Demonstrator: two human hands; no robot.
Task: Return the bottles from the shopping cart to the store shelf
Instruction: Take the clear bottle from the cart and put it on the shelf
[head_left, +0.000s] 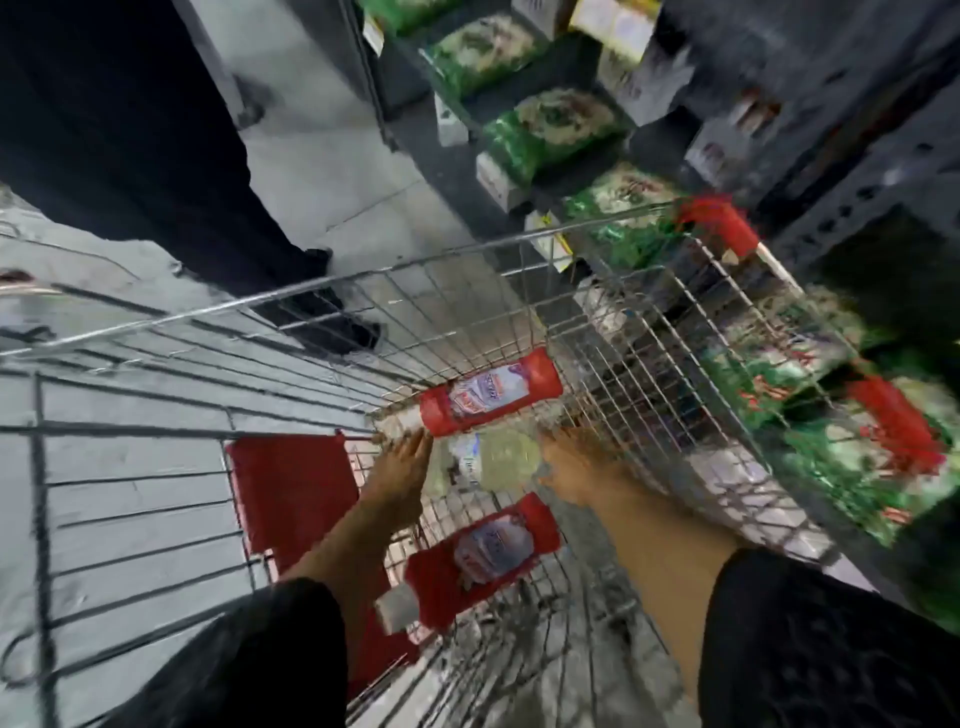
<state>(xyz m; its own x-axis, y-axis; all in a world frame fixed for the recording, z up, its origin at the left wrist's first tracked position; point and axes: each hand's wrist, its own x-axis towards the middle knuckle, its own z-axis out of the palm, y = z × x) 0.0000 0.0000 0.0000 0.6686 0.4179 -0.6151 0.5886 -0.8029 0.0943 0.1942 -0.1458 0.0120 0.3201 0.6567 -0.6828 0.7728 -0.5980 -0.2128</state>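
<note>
Two red bottles with white caps lie on their sides in the wire shopping cart (519, 244): one (491, 397) farther in, one (478, 561) nearer to me. Between my hands lies a pale, blurred bottle (493, 457). My left hand (400, 478) reaches into the cart with its fingers stretched out, the tips at the far red bottle's cap. My right hand (576, 467) is down in the cart just right of the pale bottle. It is blurred, so its grip is unclear. The store shelf (810, 171) rises on the right.
Green packets (550, 130) fill the shelf rows beside the cart. A red flap (291, 488) hangs at the cart's near left, and red corner guards (719, 223) sit on its rim. A dark shape (145, 156) stands on the grey floor at the far left.
</note>
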